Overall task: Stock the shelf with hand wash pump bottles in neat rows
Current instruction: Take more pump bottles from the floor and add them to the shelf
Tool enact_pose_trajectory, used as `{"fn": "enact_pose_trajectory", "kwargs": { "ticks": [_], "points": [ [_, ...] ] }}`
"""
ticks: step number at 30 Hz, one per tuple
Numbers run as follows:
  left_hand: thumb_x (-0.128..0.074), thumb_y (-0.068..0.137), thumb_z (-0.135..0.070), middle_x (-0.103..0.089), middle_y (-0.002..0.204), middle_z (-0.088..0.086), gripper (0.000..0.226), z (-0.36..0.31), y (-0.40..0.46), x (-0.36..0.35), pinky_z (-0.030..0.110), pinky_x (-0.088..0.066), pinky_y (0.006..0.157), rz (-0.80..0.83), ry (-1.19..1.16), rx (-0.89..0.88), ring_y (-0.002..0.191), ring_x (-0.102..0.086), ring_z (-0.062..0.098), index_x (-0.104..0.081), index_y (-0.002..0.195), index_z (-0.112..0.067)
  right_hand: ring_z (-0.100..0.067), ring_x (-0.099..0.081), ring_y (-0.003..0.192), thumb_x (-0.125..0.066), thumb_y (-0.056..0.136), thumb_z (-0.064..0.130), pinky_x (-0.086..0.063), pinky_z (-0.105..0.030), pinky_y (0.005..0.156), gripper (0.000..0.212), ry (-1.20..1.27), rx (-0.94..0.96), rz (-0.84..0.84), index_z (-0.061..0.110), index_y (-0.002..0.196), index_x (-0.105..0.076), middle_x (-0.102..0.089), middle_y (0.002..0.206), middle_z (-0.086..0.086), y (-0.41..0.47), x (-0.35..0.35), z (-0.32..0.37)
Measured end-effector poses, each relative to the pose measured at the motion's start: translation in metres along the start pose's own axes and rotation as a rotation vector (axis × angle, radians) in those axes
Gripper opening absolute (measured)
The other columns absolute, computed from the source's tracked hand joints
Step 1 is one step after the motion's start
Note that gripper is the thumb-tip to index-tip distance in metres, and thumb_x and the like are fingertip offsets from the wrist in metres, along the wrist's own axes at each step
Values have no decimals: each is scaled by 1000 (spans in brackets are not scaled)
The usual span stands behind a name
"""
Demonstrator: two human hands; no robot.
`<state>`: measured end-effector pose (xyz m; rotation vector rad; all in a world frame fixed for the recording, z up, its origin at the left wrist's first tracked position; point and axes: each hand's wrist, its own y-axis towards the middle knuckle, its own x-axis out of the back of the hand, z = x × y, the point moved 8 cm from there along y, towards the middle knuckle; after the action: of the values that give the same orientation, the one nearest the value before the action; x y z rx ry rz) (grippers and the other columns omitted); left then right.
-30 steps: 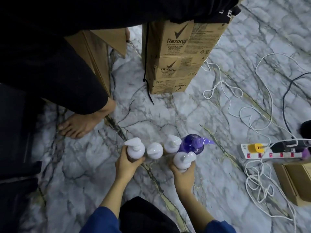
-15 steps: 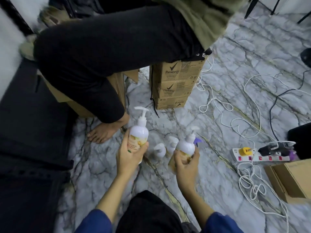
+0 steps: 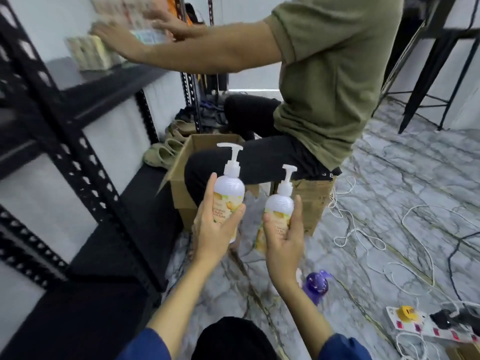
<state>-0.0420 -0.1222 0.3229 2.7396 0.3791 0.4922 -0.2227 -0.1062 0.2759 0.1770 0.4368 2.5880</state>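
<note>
Head view: the left hand (image 3: 215, 229) gripped one white pump bottle (image 3: 228, 193) and the right hand (image 3: 283, 240) another (image 3: 278, 211), both upright in the air beside the black shelf (image 3: 85, 162). They looked rigid, smooth, fairly heavy; hold the body, not the pump.

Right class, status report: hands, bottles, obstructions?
Left hand gripping one pump bottle, right hand another. Both upright, off the floor. Seated person beside the shelf.

shelf goods (image 3: 91, 54) blurred (unreadable), power strip (image 3: 431, 326) cropped
</note>
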Motion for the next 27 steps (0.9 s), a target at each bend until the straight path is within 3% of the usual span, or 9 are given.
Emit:
{"fn": "enact_pose_trajectory", "kwargs": {
  "ticks": [2,7,10,16,20,23,27],
  "points": [
    [-54,66,-68,-44,136,-24,78,-28,6,34,18,-38,88,-77,63,-52,117,-49,0,-18,135,-64,18,-41,115,-62,85,41,-36,-13,93,70,39,75,43,39,145,-27,-38,123,44,2,-17,38],
    [-50,67,-70,-56,128,-11,73,-91,10,126,43,-50,90,-284,151,-95,108,-60,16,-13,130,-68,30,-37,104,-64,89,30,-34,-5,82,65,158,225,164,43,139,-25,-33,109,49,-3,-65,136],
    [-51,70,-68,-56,129,-12,73,-124,-1,180,43,-51,89,-434,178,-141,108,-60,13,-14,132,-66,34,-34,101,-64,88,31,-29,4,80,63,264,294,244,43,138,-27,-31,109,48,-15,-91,189],
    [-50,72,-69,-58,123,-8,72,-181,-48,293,43,-52,87,-747,394,-139,107,-59,17,-12,133,-64,33,-31,106,-64,90,32,-30,-4,88,62,476,394,443,39,142,-31,-26,119,47,-57,-139,284],
    [-59,82,-54,-50,133,-16,72,-210,-99,364,43,-51,88,-947,511,-125,112,-55,12,-15,139,-57,34,-34,103,-64,90,29,-29,4,82,61,631,405,613,31,143,-34,-31,116,45,-106,-169,336],
    [-61,85,-50,-50,122,-19,72,-228,-143,408,38,-51,84,-1084,598,-95,107,-56,12,-16,142,-53,17,-49,106,-65,89,33,-42,-10,89,61,720,393,738,37,142,-35,-44,117,37,-152,-189,372],
    [-57,84,-55,-58,125,-7,72,-240,-205,456,41,-50,86,-1232,721,-2,104,-60,20,-14,142,-53,2,-57,107,-64,85,43,-49,-28,93,61,783,388,856,44,139,-37,-55,122,22,-217,-210,411]
  ]
}}
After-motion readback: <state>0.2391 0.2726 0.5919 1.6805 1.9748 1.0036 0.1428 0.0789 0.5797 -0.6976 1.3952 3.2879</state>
